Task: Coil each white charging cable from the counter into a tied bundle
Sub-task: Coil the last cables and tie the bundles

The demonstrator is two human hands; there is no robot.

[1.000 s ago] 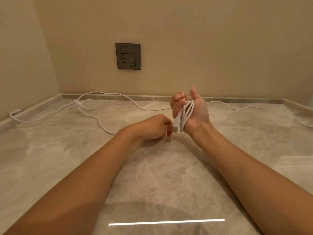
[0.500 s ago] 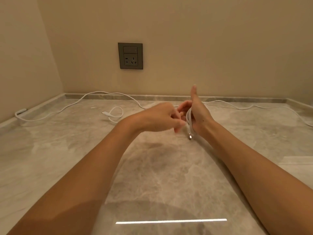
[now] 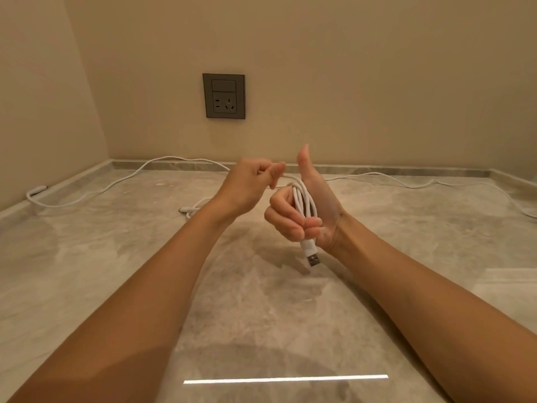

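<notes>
Coil of white charging cable [image 3: 302,199], several loops, held above the counter [image 3: 261,309], below the wall socket [image 3: 224,96] and a little to its right. R hand [image 3: 312,212] is closed round the loops, fingers curled over them and thumb straight up. USB plug [image 3: 313,258] hangs out under the fist, pointing down. L hand [image 3: 250,184], directly below the socket, has its fingers curled w/ thumb and forefinger pressed together at the strand leaving the top of the coil. It appears to pinch that strand, though the contact is small in view. Free tail [image 3: 193,209] lies on the counter below the socket, partly hidden behind the L wrist, and ends in a small connector; prob. the unwound end of the same cable.

Progress (judgement): winding mostly done for this cable. A short tail is left to take up, then a tie-off wrap round the loops; no tie visible yet. More white cable lies loose on the counter: run A [image 3: 174,158] below-left of the socket by the wall edge, run B [image 3: 412,186] well to its lower right. Whether A and B are one cable or two can't be told, as the hands cover the middle. So at least one more bundle is to be made.

Markings: none legible. Socket plate shows a blank rocker and pin slots only; no brand readable on plug or cable.
</notes>
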